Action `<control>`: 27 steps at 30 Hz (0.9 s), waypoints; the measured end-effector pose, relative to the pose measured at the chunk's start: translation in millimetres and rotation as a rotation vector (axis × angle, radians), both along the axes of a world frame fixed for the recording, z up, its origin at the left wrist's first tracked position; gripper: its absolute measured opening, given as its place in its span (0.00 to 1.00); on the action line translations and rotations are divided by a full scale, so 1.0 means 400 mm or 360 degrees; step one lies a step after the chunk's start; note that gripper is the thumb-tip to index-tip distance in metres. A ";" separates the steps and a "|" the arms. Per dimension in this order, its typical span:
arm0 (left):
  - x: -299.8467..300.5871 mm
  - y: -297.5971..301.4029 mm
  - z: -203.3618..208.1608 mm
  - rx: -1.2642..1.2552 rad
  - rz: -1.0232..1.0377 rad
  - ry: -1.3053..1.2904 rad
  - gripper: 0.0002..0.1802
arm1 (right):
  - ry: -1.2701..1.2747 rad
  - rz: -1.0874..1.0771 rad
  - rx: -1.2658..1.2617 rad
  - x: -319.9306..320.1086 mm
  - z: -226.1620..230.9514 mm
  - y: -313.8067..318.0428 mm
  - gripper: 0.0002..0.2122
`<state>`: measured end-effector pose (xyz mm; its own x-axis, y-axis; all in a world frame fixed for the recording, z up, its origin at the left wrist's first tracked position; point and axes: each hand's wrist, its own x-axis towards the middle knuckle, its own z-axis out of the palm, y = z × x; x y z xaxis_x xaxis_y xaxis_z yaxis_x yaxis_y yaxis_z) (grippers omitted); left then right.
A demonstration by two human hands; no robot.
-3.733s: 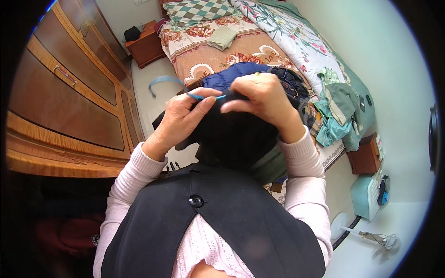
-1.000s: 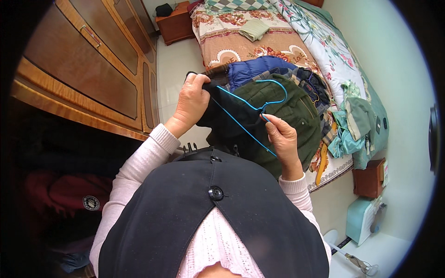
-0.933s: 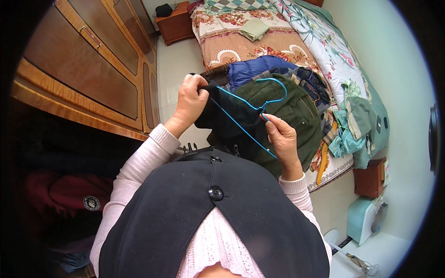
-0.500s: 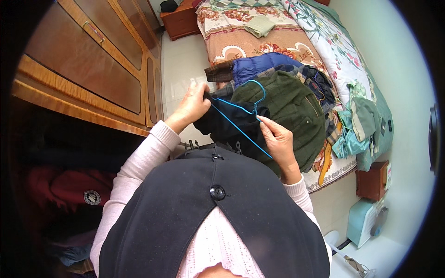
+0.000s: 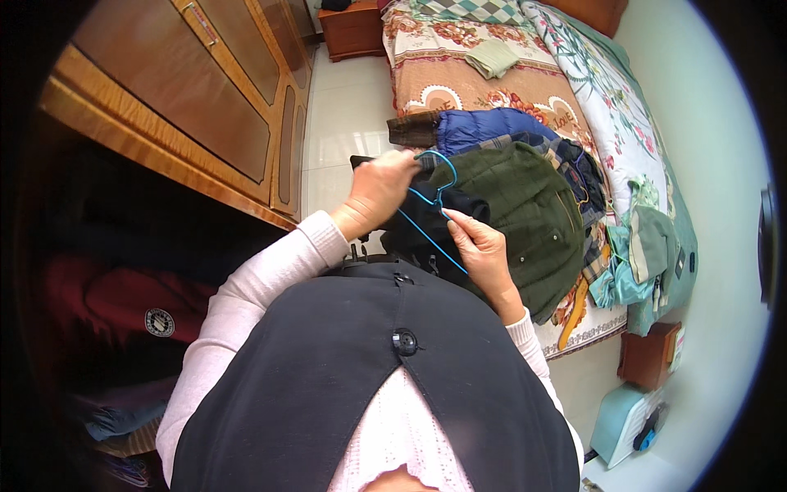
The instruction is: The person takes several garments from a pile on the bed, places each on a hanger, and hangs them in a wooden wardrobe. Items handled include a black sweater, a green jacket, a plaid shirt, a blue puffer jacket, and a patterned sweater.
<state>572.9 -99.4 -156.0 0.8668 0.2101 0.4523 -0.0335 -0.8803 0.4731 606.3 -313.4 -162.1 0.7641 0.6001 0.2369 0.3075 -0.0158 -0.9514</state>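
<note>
A bright blue wire hanger (image 5: 435,243) sits inside a dark, nearly black garment (image 5: 410,239), its hook upward. My right hand (image 5: 485,248) pinches the hanger just below the hook. My left hand (image 5: 379,190), slightly blurred, is closed on the garment's other side, near the hook; a bit of black fabric pokes out past its knuckles. What lies under its fingers is hidden. Just beyond both hands an olive-green jacket (image 5: 525,209) is spread on the bed.
A blue puffer jacket (image 5: 492,129) and plaid clothing lie on the floral bed (image 5: 443,78). A yellow-orange hanger (image 5: 575,316) rests at the bed's edge. To the left stands a wooden wardrobe (image 5: 180,90) with a dark open space holding a maroon garment (image 5: 123,299). A wooden nightstand (image 5: 351,31) stands farther back.
My left hand has moved right, from the hanger's left end toward its hook, bringing dark fabric along. My right hand keeps its pinch on the hanger. The view has shifted slightly.
</note>
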 end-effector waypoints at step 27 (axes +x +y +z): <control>-0.014 0.072 0.038 -0.1323 0.0191 0.0187 0.05 | -0.0690 -0.0080 -0.0062 0.118 0.007 -0.115 0.03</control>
<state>567.5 -70.5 -140.9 0.8492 0.5278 0.0186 0.1276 -0.2393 0.9625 653.5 -359.4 -159.1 0.6274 0.5795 0.5201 0.6761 -0.0741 -0.7331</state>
